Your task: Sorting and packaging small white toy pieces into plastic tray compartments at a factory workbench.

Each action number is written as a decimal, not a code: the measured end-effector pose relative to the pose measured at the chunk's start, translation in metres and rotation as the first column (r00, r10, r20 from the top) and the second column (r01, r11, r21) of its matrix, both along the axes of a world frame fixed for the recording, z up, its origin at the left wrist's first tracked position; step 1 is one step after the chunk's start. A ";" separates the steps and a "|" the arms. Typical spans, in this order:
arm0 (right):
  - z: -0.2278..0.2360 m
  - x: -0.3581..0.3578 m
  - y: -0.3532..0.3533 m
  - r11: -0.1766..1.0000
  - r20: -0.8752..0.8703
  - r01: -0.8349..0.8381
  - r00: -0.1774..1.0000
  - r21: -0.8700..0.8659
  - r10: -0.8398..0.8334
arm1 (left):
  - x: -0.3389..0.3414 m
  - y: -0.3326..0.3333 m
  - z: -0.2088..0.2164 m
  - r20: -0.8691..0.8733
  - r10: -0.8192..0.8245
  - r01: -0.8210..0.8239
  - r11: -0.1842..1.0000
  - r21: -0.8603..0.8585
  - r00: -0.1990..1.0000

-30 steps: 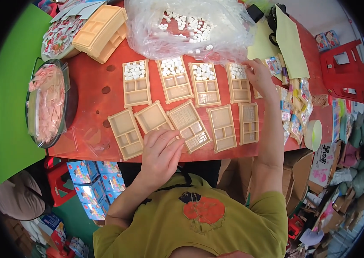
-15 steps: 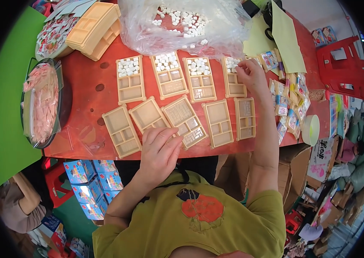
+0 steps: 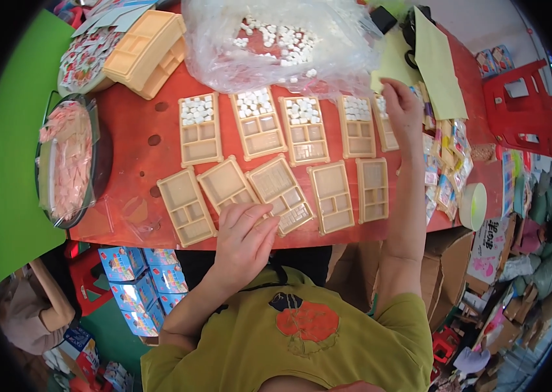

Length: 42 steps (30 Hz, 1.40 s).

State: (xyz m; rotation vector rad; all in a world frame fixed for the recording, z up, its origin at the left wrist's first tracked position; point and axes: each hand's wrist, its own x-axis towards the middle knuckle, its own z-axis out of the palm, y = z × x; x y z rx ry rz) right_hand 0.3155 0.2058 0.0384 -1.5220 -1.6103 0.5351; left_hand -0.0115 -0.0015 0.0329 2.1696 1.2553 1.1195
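My right hand (image 3: pixel 403 111) is over the rightmost back-row tray (image 3: pixel 388 134), partly hiding it. Its fingers are bent together; anything between them is hidden. Small white marshmallow-like pieces (image 3: pixel 356 108) fill the top compartment of the neighbouring beige tray (image 3: pixel 358 147). Three more back-row trays to the left hold the same pieces in their top compartments. My left hand (image 3: pixel 244 240) hovers at the front row, its fingers loosely curled and apart, with no item visible in it. It is nearest a divided tray (image 3: pixel 281 189) and covers part of another tray (image 3: pixel 225 179).
A clear plastic bag (image 3: pixel 223 65) with loose white pieces lies at the back. Stacked beige trays (image 3: pixel 139 55) stand back left, above a dark basin (image 3: pixel 103 157) of pink packets. Small colourful packets (image 3: pixel 449 173) and a pale green bowl (image 3: pixel 473 206) sit at right.
My right hand has moved right and slightly away, from the fourth back-row tray to the fifth, uncovering the fourth tray's white pieces. My left hand stays by the front row.
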 end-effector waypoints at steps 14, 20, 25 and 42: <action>-0.003 -0.088 0.178 0.931 0.819 0.072 0.502 -0.358 0.277 | -0.029 0.003 0.013 -0.010 0.074 -0.074 0.997 -0.037 0.997; -0.016 -0.121 0.182 0.941 0.854 -0.037 0.408 -0.337 0.322 | -0.038 0.009 0.007 -0.017 0.066 -0.067 0.994 -0.082 0.998; -0.047 -0.118 0.205 0.970 0.786 -0.082 0.573 -0.228 0.233 | -0.034 0.015 0.004 -0.014 0.024 -0.024 0.997 -0.072 1.000; 0.020 -0.136 0.035 0.970 0.231 -0.206 0.945 -0.132 0.233 | -0.085 -0.046 -0.050 -0.259 0.381 -0.372 0.924 0.084 0.887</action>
